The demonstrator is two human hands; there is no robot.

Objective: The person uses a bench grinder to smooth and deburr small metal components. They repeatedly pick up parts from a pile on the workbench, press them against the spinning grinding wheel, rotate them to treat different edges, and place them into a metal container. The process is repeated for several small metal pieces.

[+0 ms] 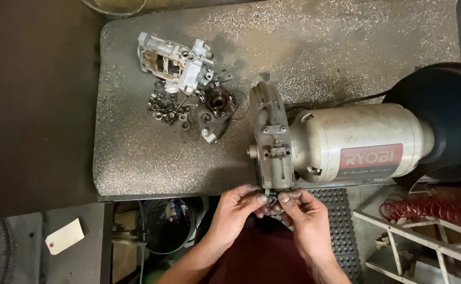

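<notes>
At the front edge of the bench [135,173], both hands meet right under the bench grinder's [346,144] wheel guard [271,142]: left hand [238,202] and right hand [301,210] pinch a small dark metal part [271,199] between fingertips, pressed up against the wheel end. Can't tell what the part is, too small. The aluminium housing [175,63] sits stripped at back left, loose nuts and washers [167,105] and a bearing hub [217,100] spread beside it. Judging by that: teardown looks done, cleanup of parts only just started, with most of the pile untouched.
</notes>
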